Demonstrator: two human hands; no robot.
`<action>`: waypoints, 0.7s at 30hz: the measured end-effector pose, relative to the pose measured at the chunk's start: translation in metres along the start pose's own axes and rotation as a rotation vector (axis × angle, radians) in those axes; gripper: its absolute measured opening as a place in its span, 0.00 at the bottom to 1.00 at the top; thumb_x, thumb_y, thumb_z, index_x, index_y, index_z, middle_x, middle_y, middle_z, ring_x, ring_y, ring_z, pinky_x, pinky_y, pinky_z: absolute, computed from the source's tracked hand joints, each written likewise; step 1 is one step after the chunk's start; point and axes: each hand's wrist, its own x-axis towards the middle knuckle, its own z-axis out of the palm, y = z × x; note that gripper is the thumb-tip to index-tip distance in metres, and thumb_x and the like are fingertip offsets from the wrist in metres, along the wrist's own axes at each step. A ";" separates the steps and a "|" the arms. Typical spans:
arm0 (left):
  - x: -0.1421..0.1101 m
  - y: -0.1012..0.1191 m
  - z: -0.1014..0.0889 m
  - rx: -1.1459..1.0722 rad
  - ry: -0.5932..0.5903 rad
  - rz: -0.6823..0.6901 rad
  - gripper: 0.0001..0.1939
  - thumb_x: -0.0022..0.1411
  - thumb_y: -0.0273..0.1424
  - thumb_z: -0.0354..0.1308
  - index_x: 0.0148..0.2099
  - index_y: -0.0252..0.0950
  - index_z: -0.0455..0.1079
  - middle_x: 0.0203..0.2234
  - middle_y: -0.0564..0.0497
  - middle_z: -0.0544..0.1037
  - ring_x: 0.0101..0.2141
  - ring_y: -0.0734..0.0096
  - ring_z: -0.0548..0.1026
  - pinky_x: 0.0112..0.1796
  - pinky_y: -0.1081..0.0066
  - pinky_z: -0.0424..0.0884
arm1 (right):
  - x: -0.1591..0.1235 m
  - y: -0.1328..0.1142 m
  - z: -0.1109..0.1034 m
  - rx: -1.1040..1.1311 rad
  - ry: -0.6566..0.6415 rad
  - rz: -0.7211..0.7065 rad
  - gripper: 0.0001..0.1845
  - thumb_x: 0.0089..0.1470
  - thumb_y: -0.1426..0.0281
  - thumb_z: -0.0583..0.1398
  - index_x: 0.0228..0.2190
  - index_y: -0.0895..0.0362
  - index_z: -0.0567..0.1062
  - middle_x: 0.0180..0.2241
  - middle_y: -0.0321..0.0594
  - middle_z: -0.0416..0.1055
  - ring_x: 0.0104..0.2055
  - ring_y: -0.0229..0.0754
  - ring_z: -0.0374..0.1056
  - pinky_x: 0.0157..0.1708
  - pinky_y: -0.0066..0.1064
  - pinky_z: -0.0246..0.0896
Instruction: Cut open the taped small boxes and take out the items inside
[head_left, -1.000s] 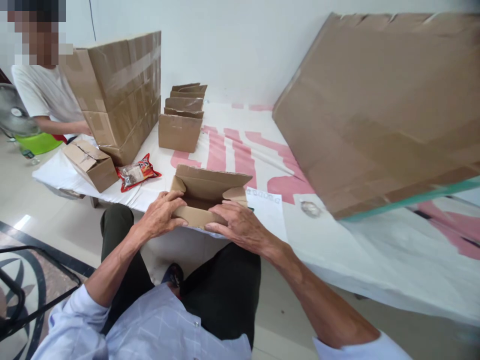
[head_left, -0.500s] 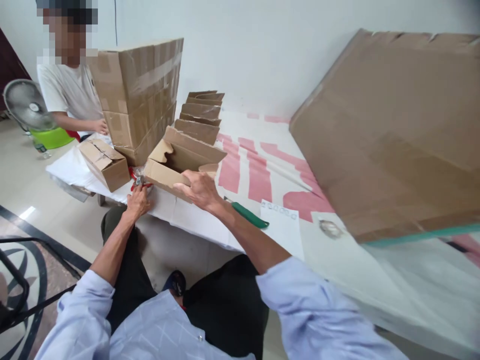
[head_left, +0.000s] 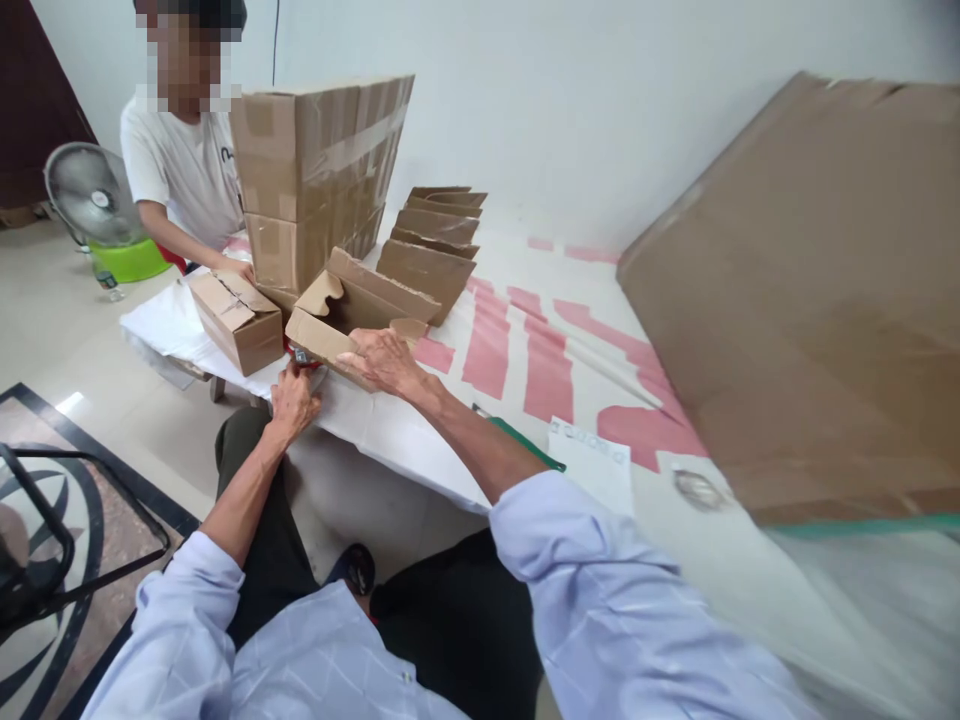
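Note:
An open cardboard box (head_left: 322,336) stands tilted near the table's front edge, its flaps raised. My right hand (head_left: 384,360) grips the near wall, with the thumb outside and the fingers over the rim. To its left, my left hand (head_left: 294,402) closes around a red tape dispenser (head_left: 302,356), mostly hidden by the fingers and the open box. A closed small cardboard box (head_left: 240,325) lies just beyond my left hand. Behind the open box, several folded cardboard pieces (head_left: 431,265) stand in a row.
A tall stack of taped boxes (head_left: 315,150) rises behind, with a co-worker (head_left: 180,170) beyond it. A green-handled tool (head_left: 527,442), a paper sheet (head_left: 592,465) and a clear tape roll (head_left: 699,490) lie right. A large cardboard piece (head_left: 840,300) stands at the far right.
The view has swung left. My right hand has shifted the open box left, and it covers more of the tape dispenser. My left hand stays on the dispenser.

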 end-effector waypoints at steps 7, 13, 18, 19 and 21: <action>-0.011 0.013 -0.005 -0.010 0.050 0.074 0.23 0.66 0.30 0.60 0.63 0.41 0.72 0.63 0.37 0.71 0.60 0.44 0.72 0.58 0.49 0.75 | 0.002 0.005 0.010 0.002 -0.048 -0.024 0.20 0.74 0.59 0.56 0.57 0.59 0.77 0.58 0.57 0.78 0.59 0.56 0.72 0.57 0.44 0.60; -0.012 0.022 -0.017 -0.047 0.160 0.097 0.25 0.67 0.32 0.60 0.65 0.37 0.68 0.58 0.37 0.72 0.60 0.47 0.72 0.59 0.53 0.74 | -0.008 0.003 0.013 0.071 0.090 -0.050 0.21 0.71 0.62 0.59 0.59 0.60 0.76 0.59 0.56 0.78 0.60 0.56 0.71 0.64 0.45 0.55; -0.002 0.023 -0.024 -0.025 0.138 0.105 0.24 0.67 0.31 0.60 0.64 0.41 0.71 0.63 0.39 0.71 0.62 0.49 0.72 0.60 0.55 0.74 | -0.015 0.020 0.001 0.156 0.173 0.028 0.17 0.72 0.71 0.52 0.45 0.58 0.80 0.48 0.50 0.82 0.50 0.50 0.73 0.60 0.42 0.57; 0.002 0.022 -0.025 -0.017 0.132 0.101 0.24 0.67 0.31 0.61 0.64 0.41 0.71 0.65 0.39 0.70 0.63 0.48 0.71 0.61 0.55 0.74 | -0.018 0.026 -0.002 0.176 0.213 0.056 0.18 0.72 0.71 0.50 0.45 0.58 0.80 0.47 0.50 0.82 0.49 0.50 0.73 0.58 0.42 0.58; 0.011 0.021 -0.027 -0.002 0.125 0.087 0.25 0.65 0.31 0.63 0.64 0.39 0.72 0.66 0.37 0.69 0.64 0.45 0.71 0.61 0.53 0.73 | -0.026 0.035 -0.006 0.217 0.274 0.072 0.17 0.71 0.69 0.52 0.48 0.58 0.80 0.48 0.50 0.81 0.51 0.52 0.73 0.57 0.43 0.59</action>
